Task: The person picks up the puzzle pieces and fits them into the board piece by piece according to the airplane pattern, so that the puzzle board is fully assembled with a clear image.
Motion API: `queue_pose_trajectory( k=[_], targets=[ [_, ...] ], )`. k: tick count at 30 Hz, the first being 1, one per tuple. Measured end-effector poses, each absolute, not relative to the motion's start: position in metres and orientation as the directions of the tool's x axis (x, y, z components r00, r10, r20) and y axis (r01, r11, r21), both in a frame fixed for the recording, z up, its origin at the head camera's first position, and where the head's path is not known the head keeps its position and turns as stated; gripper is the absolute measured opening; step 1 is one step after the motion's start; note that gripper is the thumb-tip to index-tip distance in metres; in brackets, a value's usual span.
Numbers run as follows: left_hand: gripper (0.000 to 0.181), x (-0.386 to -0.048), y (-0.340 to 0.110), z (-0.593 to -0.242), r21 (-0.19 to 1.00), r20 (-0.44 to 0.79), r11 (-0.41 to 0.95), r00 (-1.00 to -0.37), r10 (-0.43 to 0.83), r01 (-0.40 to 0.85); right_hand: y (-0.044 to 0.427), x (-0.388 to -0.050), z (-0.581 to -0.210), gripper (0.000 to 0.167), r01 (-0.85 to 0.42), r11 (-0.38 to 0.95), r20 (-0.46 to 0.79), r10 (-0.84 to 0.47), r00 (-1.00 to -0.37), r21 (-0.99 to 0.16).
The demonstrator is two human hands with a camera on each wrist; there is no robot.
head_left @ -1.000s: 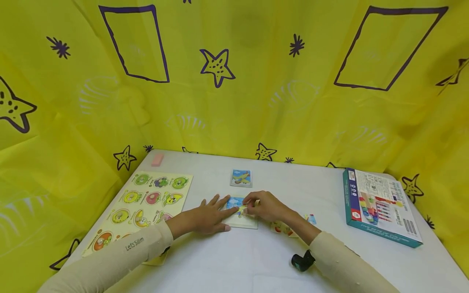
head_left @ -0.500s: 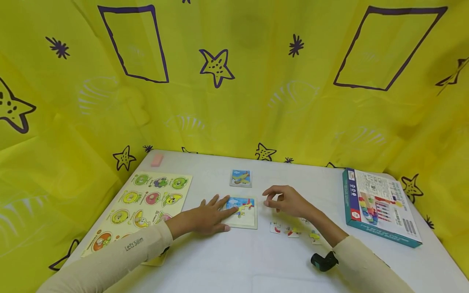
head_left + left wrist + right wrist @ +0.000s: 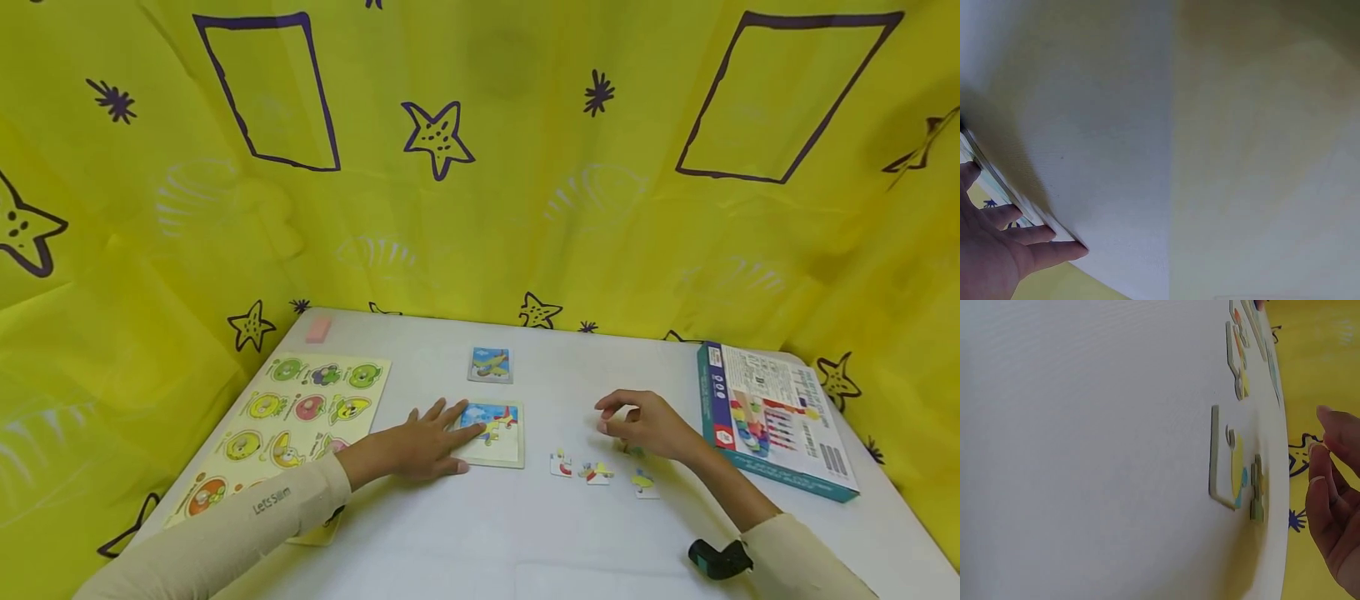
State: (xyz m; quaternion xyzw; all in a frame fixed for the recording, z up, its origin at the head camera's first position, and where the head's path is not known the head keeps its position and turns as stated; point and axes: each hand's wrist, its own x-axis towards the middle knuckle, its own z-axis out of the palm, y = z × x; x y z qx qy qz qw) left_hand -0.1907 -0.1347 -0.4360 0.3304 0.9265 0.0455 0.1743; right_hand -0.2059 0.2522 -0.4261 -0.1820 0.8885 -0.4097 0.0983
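Note:
My left hand (image 3: 427,442) rests with spread fingers on the left side of a small jigsaw tray (image 3: 495,456), whose upper part is filled with blue sky and red and yellow airplane pieces. In the left wrist view, the fingers of that hand (image 3: 997,250) lie along a thin board edge. To the right, my right hand (image 3: 648,425) hovers over loose jigsaw pieces, its fingers loosely bent and nothing visible between them. Three pieces (image 3: 596,473) lie in view; another (image 3: 632,451) is partly hidden below the hand. The right wrist view shows a piece (image 3: 1237,472) near the fingers (image 3: 1319,506).
Behind the tray lies a small airplane picture (image 3: 490,366). A fruit board (image 3: 300,408) is at left, with a pink block (image 3: 318,329) beyond it. A teal-edged box (image 3: 780,421) sits at right. A yellow patterned curtain (image 3: 495,208) encloses the white table (image 3: 450,533).
My right hand has left the tray, where a red-tailed piece now shows in the upper right, and has moved right over the loose pieces. The left hand has stayed put.

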Motion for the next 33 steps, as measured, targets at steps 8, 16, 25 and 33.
queue_pose_trajectory(
  k=[8, 16, 25, 33],
  targets=[
    [0.064, -0.190, -0.135, -0.437, 0.186, -0.289, 0.776, -0.721, 0.630, 0.603, 0.273, -0.195, -0.431, 0.022, -0.201, 0.712, -0.058, -0.321, -0.945, -0.672],
    [0.064, -0.190, -0.135, -0.436, 0.180, -0.294, 0.776, -0.720, 0.629, 0.605, 0.282, -0.187, -0.432, 0.032, -0.192, 0.767, -0.100, -0.317, -0.943, -0.612],
    [0.064, -0.190, -0.135, -0.435, 0.199, -0.282, 0.772, -0.719, 0.635, 0.603, 0.284, -0.182, -0.429, 0.033, -0.212, 0.788, -0.107, -0.331, -0.938, -0.578],
    [0.063, -0.189, -0.135, -0.434, 0.197, -0.276, 0.769, -0.718, 0.639, 0.609, 0.284, -0.181, -0.429, 0.023, -0.179, 0.799, -0.132, -0.306, -0.943, -0.574]
  ],
)
